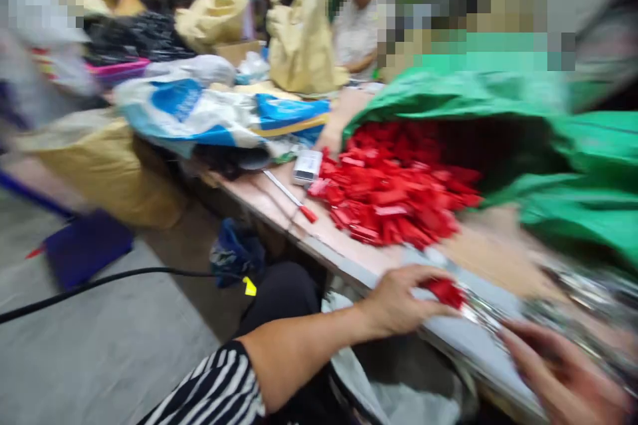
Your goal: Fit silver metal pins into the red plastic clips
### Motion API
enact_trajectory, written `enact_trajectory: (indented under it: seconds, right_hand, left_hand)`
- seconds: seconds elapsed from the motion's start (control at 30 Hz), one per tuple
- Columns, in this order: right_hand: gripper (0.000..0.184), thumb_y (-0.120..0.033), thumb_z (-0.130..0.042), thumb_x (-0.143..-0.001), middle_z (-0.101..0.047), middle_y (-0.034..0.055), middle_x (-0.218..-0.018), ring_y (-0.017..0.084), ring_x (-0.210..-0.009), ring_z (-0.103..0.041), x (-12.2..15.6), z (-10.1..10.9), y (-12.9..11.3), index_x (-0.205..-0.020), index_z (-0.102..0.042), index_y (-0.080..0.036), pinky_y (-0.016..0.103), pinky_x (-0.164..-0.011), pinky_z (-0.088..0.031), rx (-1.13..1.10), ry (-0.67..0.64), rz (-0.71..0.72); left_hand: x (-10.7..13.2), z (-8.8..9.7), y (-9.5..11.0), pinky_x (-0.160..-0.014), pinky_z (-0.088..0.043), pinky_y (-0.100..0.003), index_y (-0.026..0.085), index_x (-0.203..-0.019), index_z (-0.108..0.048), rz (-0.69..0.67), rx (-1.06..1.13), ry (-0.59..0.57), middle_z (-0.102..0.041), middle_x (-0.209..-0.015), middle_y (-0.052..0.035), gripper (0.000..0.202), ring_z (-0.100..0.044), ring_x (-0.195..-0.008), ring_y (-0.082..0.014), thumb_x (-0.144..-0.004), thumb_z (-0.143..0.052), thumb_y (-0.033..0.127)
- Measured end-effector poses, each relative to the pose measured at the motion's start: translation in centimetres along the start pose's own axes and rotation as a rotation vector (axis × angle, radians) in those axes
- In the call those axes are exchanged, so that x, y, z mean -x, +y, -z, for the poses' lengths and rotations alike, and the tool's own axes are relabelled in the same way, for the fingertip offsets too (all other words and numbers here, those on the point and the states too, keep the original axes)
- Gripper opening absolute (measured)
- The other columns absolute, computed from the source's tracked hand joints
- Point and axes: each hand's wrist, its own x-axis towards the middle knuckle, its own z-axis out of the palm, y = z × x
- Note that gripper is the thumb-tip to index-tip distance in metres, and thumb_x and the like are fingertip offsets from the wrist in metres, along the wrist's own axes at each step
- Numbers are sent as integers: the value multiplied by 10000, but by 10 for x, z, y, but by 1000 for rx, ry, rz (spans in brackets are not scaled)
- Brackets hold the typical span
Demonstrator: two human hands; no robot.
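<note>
My left hand (399,299) rests at the near edge of the table (279,202) and pinches a small red plastic piece (445,292) between its fingers. My right hand (563,372) is blurred at the lower right, over shiny metal parts (573,305); what it holds cannot be made out. Behind my hands a big pile of red plastic pieces (393,192) spills out of an open green sack (563,166).
A red-tipped tool (292,197) and a small white box (306,166) lie left of the pile. Blue-and-white bags (199,113) and yellow sacks (304,33) crowd the far table, where another person (356,26) sits. A black cable (100,282) crosses the floor.
</note>
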Motion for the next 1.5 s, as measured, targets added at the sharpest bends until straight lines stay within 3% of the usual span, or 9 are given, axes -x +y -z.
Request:
enact_trajectory:
  seconds: [0.1,0.27,0.63,0.8,1.0,1.17,1.27,1.37,1.5]
  right_hand:
    - [409,-588,-642,-693,-648,77,-790,207,-683,-594,16,13,-13,-863,-638,-216,344,-614,-472,20,73,-49]
    - [305,-474,-603,-783,-632,39,-783,151,-677,-574,11,-2,-33,-854,-608,-177,257,-613,-455,-37,102,8]
    - [157,-355,-565,-843,-605,10,-787,143,-682,-546,17,-16,-25,-894,-577,-206,255,-637,-444,-68,-21,23]
    - [228,-398,-624,-794,-559,-7,-762,113,-654,-508,13,-13,-27,-857,-569,-186,231,-598,-416,-285,-114,-45]
    - [321,-492,-534,-839,-482,-36,-760,40,-450,-307,17,-5,-27,-936,-521,-186,194,-410,-241,-462,-137,-189]
    - [325,-453,-450,-892,-529,3,-821,77,-516,-414,22,-4,-21,-1050,-546,-186,219,-473,-359,-281,-156,-136]
    - [307,-373,-426,-909,-567,47,-886,149,-726,-542,25,-5,-18,-1093,-602,-202,280,-663,-455,-15,-125,3]
    - [265,-289,-468,-887,-606,68,-939,193,-896,-567,27,-6,-17,-1081,-633,-214,320,-802,-444,172,-115,99]
    - [238,-255,-503,-877,-652,31,-867,161,-757,-586,29,-8,-14,-1085,-609,-209,285,-717,-444,256,-149,67]
  left_hand:
    - [2,2,2,-868,-483,-312,183,-993,-689,-76,-93,-15,-687,-952,-54,353,-625,-905,-196,-652,-777,169]
    - [7,3,3,-800,-475,-295,195,-987,-664,-184,-198,-56,-678,-927,-46,293,-608,-848,-172,-705,-745,194]
    - [12,2,4,-778,-466,-289,207,-1026,-629,-334,-298,-127,-666,-909,-40,295,-600,-842,-163,-745,-717,206]
    - [12,2,3,-778,-472,-285,207,-1007,-642,-230,-222,-130,-659,-895,-32,302,-605,-833,-165,-721,-738,219]
    - [12,2,-6,-823,-492,-303,188,-1025,-643,-32,-59,-102,-660,-945,-50,350,-628,-862,-184,-698,-750,254]
    - [8,6,-5,-813,-498,-302,193,-1035,-637,-48,-93,-125,-660,-984,-55,345,-631,-886,-189,-711,-732,262]
    - [4,11,-3,-865,-474,-321,204,-1055,-632,-127,-256,-165,-667,-1015,-53,324,-620,-934,-192,-739,-700,216]
    - [1,16,-4,-899,-459,-336,205,-1105,-608,-147,-404,-220,-674,-1027,-50,355,-615,-951,-192,-757,-664,161]
    - [0,17,-12,-887,-472,-344,196,-1156,-585,-162,-522,-311,-662,-1028,-58,405,-607,-961,-196,-762,-629,116]
